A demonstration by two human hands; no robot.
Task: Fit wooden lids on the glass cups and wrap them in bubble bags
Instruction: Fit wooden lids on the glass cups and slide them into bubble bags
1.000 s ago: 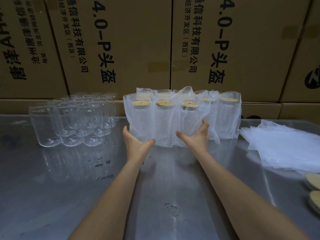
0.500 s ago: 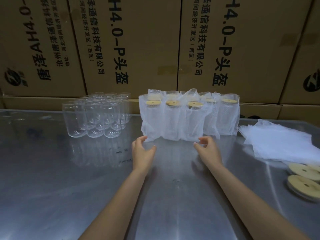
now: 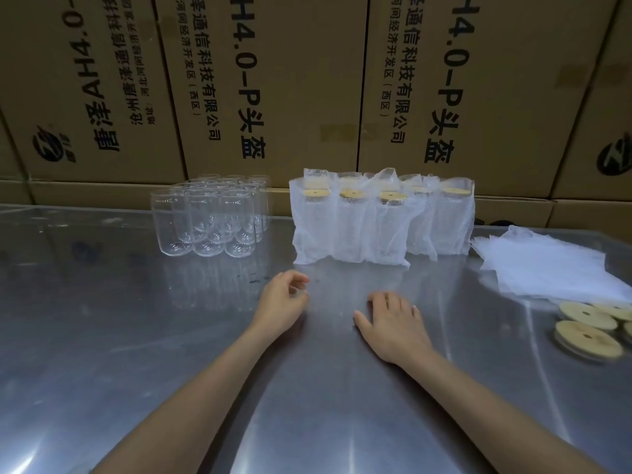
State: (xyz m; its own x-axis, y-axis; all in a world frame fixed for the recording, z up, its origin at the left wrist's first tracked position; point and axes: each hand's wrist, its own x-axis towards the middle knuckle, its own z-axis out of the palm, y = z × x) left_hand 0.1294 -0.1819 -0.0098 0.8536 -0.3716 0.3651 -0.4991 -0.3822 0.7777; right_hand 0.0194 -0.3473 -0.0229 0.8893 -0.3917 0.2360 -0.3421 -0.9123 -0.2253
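Wrapped cups (image 3: 352, 227) with wooden lids stand in cloudy bubble bags at the back of the steel table (image 3: 102, 336), bare glass cups (image 3: 208, 220) to their left. Nearer, the left hand (image 3: 282, 304) rests loosely curled and empty, the right hand (image 3: 393, 319) flat and empty, both apart from the bags

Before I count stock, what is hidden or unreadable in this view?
Head view only:
- bare glass cups: back rows overlap through clear glass; count unclear.
- wrapped cups: rear ones masked by front bubble bags.
- wooden lids: cut by right edge.
- bubble bags: stack depth unreadable.
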